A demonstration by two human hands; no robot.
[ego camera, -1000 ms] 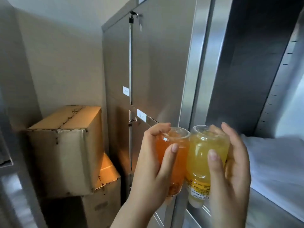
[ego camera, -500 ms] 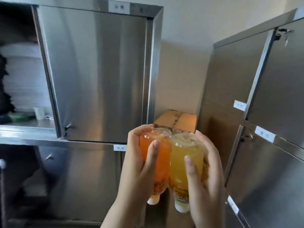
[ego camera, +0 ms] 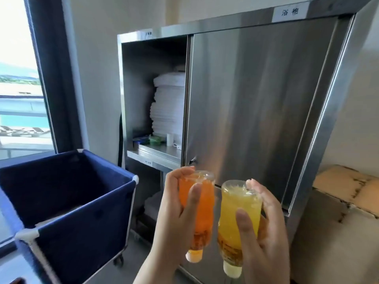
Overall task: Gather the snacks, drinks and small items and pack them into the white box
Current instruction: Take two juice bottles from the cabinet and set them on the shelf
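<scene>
The orange bottle [ego camera: 196, 210] is held in the left hand [ego camera: 174, 222], the yellow bottle [ego camera: 238, 218] in the right hand [ego camera: 264, 232]. Both are pointed cap down, almost straight up, with fingers [ego camera: 192, 198] curled round them.

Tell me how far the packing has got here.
Done: two drinks are gathered. In hand: the left hand grips an orange plastic drink bottle, the right hand a yellow plastic drink bottle, both caps down. Left: no white box is in view, so both need packing.
</scene>
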